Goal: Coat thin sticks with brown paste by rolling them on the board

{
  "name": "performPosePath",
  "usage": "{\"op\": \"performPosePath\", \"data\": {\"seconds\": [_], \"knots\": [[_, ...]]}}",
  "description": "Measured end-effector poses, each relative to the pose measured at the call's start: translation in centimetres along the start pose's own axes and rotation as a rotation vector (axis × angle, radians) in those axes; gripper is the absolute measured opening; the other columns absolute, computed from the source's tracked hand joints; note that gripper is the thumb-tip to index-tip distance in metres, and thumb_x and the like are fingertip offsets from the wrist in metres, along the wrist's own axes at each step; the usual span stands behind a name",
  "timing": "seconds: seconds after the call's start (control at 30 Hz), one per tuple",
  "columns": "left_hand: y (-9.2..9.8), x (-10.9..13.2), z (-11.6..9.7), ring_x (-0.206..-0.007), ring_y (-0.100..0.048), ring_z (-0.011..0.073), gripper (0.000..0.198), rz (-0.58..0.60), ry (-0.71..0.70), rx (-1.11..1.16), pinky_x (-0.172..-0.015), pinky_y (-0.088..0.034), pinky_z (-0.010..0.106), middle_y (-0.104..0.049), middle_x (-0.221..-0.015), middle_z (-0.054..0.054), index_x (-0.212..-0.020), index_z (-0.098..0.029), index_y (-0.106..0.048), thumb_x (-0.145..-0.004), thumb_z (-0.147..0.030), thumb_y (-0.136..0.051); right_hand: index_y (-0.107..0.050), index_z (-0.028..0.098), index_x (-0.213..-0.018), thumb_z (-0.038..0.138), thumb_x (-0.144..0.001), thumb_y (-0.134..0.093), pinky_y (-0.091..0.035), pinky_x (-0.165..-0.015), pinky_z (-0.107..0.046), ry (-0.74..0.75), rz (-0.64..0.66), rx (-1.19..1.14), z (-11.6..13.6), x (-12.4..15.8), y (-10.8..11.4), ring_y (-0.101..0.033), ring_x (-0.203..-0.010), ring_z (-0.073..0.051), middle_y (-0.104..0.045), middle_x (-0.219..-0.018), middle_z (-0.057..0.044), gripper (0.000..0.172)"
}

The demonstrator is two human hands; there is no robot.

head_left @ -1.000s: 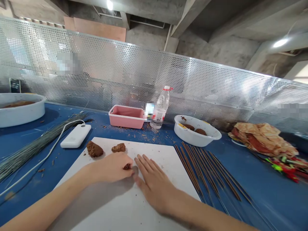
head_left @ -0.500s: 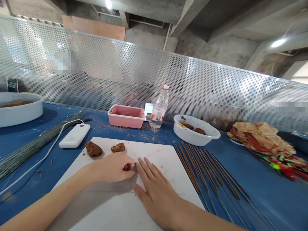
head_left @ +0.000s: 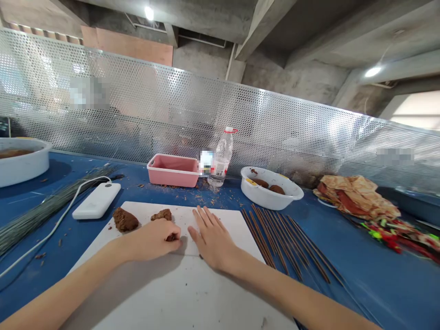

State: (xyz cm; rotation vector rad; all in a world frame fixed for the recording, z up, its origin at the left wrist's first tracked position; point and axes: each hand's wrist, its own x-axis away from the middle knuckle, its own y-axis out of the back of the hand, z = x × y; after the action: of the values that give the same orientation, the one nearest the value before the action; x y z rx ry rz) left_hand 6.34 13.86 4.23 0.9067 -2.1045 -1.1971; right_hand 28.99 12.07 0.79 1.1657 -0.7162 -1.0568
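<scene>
My left hand (head_left: 154, 240) is curled closed over the white board (head_left: 192, 293), with a bit of brown clay-like dough (head_left: 171, 237) showing between thumb and fingers. To its right, my right hand (head_left: 213, 238) lies palm down on the board, fingers stretched out. Whatever is under that palm is hidden, apart from a small dark bit by its lower edge. A big brown lump (head_left: 125, 220) rests at the board's far left corner. Just behind my left hand sits a smaller brown piece (head_left: 162, 214).
Thin brown-coated sticks (head_left: 285, 238) lie right of the board. Behind it stand a pink box (head_left: 173, 178), a water bottle (head_left: 222, 160) and a white basin (head_left: 271, 197) with brown lumps. At left are a white power bank (head_left: 97, 200) with its cable and a wire bundle (head_left: 51, 206).
My right hand has slid forward across the board, away from me. My left hand stays closed in nearly the same place on the board. The view has shifted slightly.
</scene>
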Motion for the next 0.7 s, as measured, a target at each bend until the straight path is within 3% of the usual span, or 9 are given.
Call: {"op": "performPosePath", "data": {"seconds": [0.13, 0.2, 0.27, 0.37, 0.53, 0.6, 0.7], "knots": [[0.1, 0.2, -0.2, -0.065, -0.051, 0.0171, 0.031, 0.001, 0.005, 0.041, -0.063, -0.032, 0.031, -0.055, -0.066, -0.004, -0.07, -0.023, -0.05, -0.095, -0.039, -0.057, -0.021, 0.017, -0.175, 0.062, -0.114, -0.018, -0.014, -0.138, -0.051, 0.129, 0.135, -0.103, 2.6, 5.6, -0.1, -0.01, -0.169, -0.027, -0.012, -0.181, -0.006, 0.075], [0.3, 0.2, -0.3, -0.066, -0.051, 0.0172, 0.03, 0.001, 0.004, 0.071, -0.063, -0.032, 0.031, -0.057, -0.068, -0.004, -0.071, -0.022, -0.052, -0.094, -0.04, -0.06, -0.02, 0.017, -0.175, 0.063, -0.114, -0.018, -0.013, -0.138, -0.05, 0.143, 0.174, -0.132, 3.3, 7.0, -0.1, -0.009, -0.169, -0.027, -0.011, -0.181, -0.005, 0.076], [0.4, 0.1, -0.3, -0.066, -0.048, 0.0167, 0.032, 0.0, -0.01, 0.106, -0.063, -0.031, 0.031, -0.052, -0.066, -0.004, -0.069, -0.022, -0.048, -0.095, -0.04, -0.058, -0.022, 0.016, -0.174, 0.062, -0.114, -0.017, -0.012, -0.138, -0.049, 0.12, 0.17, -0.131, 3.4, 6.7, 0.0, -0.009, -0.169, -0.026, -0.012, -0.181, -0.004, 0.076], [0.5, -0.1, 0.0, -0.065, -0.046, 0.0163, 0.037, -0.008, -0.02, 0.165, -0.063, -0.032, 0.031, -0.046, -0.065, -0.004, -0.067, -0.022, -0.042, -0.098, -0.041, -0.053, -0.026, 0.015, -0.173, 0.06, -0.114, -0.013, -0.012, -0.138, -0.051, 0.073, 0.126, -0.102, 2.5, 3.3, 0.1, -0.008, -0.169, -0.026, -0.014, -0.181, -0.006, 0.076], [0.4, -0.5, 0.7, -0.067, -0.049, 0.0181, 0.043, -0.03, 0.022, 0.261, -0.066, -0.037, 0.031, -0.051, -0.067, -0.002, -0.069, -0.022, -0.054, -0.1, -0.051, -0.049, -0.026, 0.009, -0.173, 0.055, -0.115, -0.025, -0.015, -0.137, -0.051, -0.03, 0.065, -0.037, 1.1, -1.8, 0.2, -0.01, -0.169, -0.027, -0.016, -0.18, -0.014, 0.073], [0.3, -0.6, 0.9, -0.066, -0.049, 0.0181, 0.044, -0.031, 0.04, 0.301, -0.065, -0.038, 0.03, -0.052, -0.067, -0.001, -0.069, -0.022, -0.055, -0.1, -0.053, -0.048, -0.025, 0.009, -0.173, 0.054, -0.116, -0.023, -0.016, -0.137, -0.05, -0.007, 0.051, -0.042, 1.4, -1.2, 0.1, -0.01, -0.169, -0.027, -0.016, -0.18, -0.014, 0.073], [0.2, -0.5, 1.0, -0.065, -0.049, 0.0175, 0.045, -0.031, 0.053, 0.348, -0.063, -0.038, 0.03, -0.052, -0.069, -0.001, -0.069, -0.022, -0.055, -0.1, -0.054, -0.048, -0.025, 0.012, -0.174, 0.054, -0.116, -0.016, -0.014, -0.138, -0.051, 0.05, 0.1, -0.086, 2.6, 2.6, 0.1, -0.008, -0.169, -0.026, -0.013, -0.18, -0.009, 0.072]]}}
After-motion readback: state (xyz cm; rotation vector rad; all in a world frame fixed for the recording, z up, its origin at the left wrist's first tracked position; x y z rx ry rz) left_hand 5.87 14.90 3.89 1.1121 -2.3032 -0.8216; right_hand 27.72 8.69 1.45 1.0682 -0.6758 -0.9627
